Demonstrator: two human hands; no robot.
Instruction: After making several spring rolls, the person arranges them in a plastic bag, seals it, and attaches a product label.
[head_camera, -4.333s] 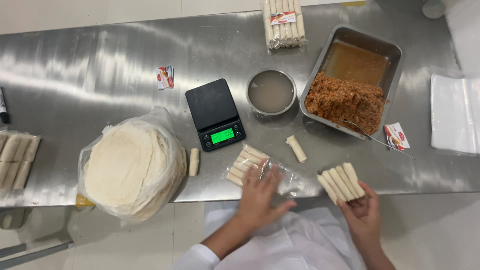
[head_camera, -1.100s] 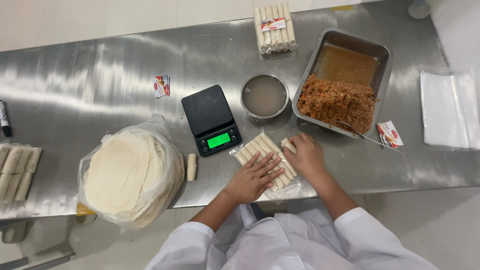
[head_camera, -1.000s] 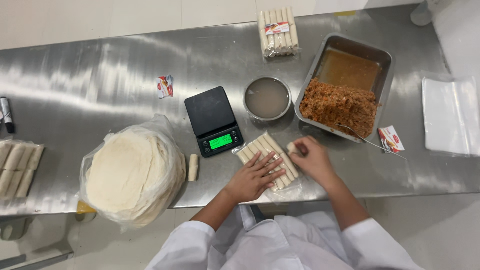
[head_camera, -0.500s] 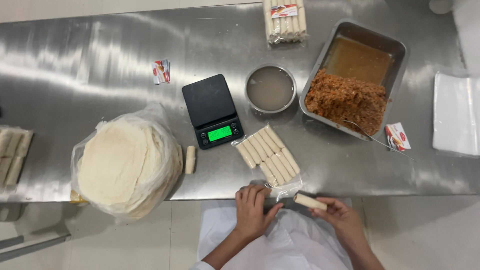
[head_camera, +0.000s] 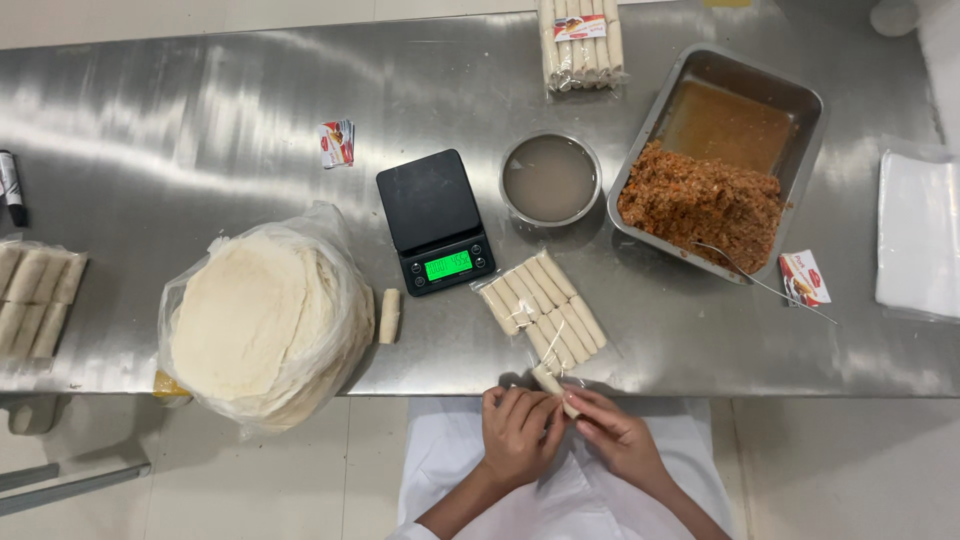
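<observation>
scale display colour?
Green backlit display on the black kitchen scale; clearest in the head view.

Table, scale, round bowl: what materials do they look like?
Table: brushed stainless steel, streaky glare. Scale: matte black, likely plastic, lit green display. Bowl: shiny metal rim, probably steel, holding cloudy liquid.

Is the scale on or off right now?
On: the scale's display glows green with digits showing. Nothing sits on its black platform.
</observation>
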